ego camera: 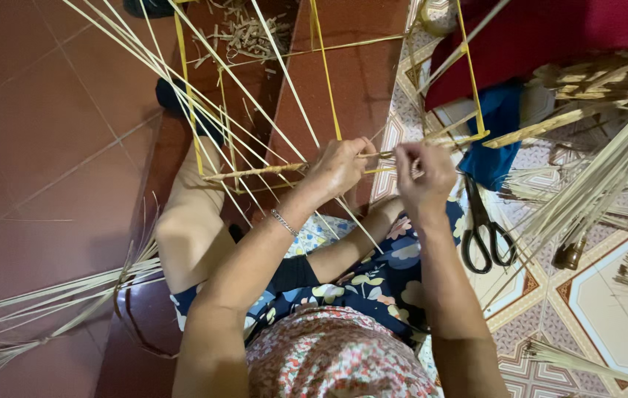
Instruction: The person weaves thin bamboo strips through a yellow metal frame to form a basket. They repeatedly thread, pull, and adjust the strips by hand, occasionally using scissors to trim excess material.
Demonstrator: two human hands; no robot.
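Observation:
A yellow bamboo frame (326, 81) stands in front of me, with a horizontal rail (255, 172) partly wrapped in pale straw. My left hand (339, 168) is closed around the rail near its middle, with a metal bracelet at the wrist. Just to its right, my right hand (426, 175) pinches a thin straw strand at the rail. Long pale strands (203, 88) fan out from the rail toward the upper left.
Black scissors (485, 230) lie on the patterned tile floor to my right. Bundles of pale straw (609, 169) lie at the right, more at the lower left (48, 302). A blue cloth (497, 140) and red fabric (550, 33) are at upper right. Straw scraps (247, 35) litter the floor.

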